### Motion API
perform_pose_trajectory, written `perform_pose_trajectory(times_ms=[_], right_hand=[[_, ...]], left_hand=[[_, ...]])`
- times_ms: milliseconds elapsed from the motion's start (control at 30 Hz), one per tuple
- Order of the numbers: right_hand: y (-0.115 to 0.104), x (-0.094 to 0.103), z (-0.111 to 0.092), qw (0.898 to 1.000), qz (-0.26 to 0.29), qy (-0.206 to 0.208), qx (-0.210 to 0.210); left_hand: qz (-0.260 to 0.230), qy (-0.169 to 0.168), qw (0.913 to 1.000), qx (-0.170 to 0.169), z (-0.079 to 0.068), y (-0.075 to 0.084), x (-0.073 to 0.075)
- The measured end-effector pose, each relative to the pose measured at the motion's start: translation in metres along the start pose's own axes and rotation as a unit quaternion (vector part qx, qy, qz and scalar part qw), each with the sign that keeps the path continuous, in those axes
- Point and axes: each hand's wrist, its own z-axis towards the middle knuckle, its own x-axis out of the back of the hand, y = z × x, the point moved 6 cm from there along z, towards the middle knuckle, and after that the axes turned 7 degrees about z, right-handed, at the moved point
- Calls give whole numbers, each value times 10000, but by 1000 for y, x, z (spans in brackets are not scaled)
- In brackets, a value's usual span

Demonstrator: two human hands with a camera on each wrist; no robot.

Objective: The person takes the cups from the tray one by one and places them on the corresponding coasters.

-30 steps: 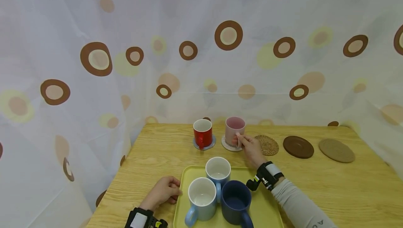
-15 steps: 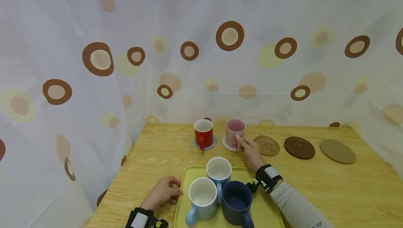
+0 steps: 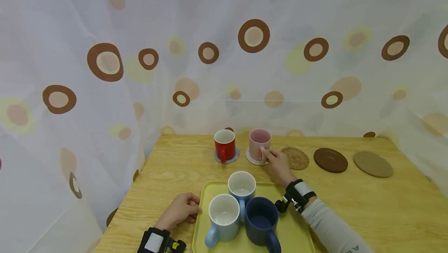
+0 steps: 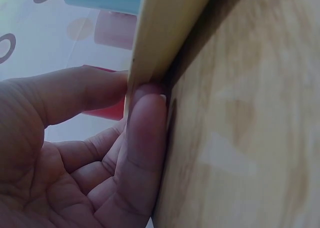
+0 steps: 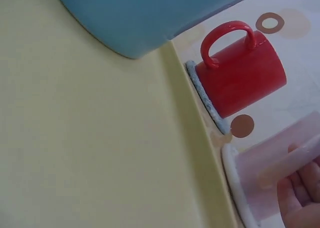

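Pink mug (image 3: 257, 144) in Right Hand (image 3: 279, 166)

The mug stands upright on a white coaster (image 3: 253, 161), below the centre of the head view. The right hand has its fingers curled, pinching the handle (image 3: 262, 154). Just left is a red mug (image 3: 227, 149). At bottom centre, the left hand (image 3: 180, 209) pinches the tray (image 3: 296, 225) at its left edge, between thumb and fingers.

You are at a screened-off recording corner: a white sheet (image 3: 224, 8) printed with brown, beige and yellow circles (image 3: 253, 36) hangs behind and at both sides of your light wood-grain worktop (image 3: 367, 210), and you wear two small black strap-on cameras (image 3: 281, 206). Whether a home or a lab lies beyond the sheet, you cannot tell.
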Motion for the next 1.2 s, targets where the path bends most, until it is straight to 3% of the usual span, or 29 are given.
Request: perform_pose_trajectory(times_ms=[167, 467, 633, 767, 833, 900, 1033, 1200], right_hand=[[-18, 20, -14, 9961, -758, -147, 422], [-45, 51, -40, 9953, -604, -325, 685], [-56, 65, -56, 9939, -381, -895, 520], [-58, 72, -70, 9857, -113, -1678, 57], [-57, 72, -78, 9732, 27, -2283, -263], [-55, 70, -88, 9527, 111, -2987, -540], [-47, 57, -111, 8947, 173, -4387, -822], [-35, 40, -139, 8262, 324, -5569, -787]], left_hand=[[9, -13, 10000, -13, 1, 1, 0], [91, 133, 9999, 56, 0, -1, -1], [79, 138, 9998, 104, -2, 1, -1], [91, 129, 9998, 104, -2, 1, -2], [119, 135, 9998, 112, -2, 1, -1], [164, 155, 9997, 117, -2, 2, -1], [220, 176, 9995, 136, -3, 4, 1], [230, 153, 9995, 139, -4, 4, 0]])
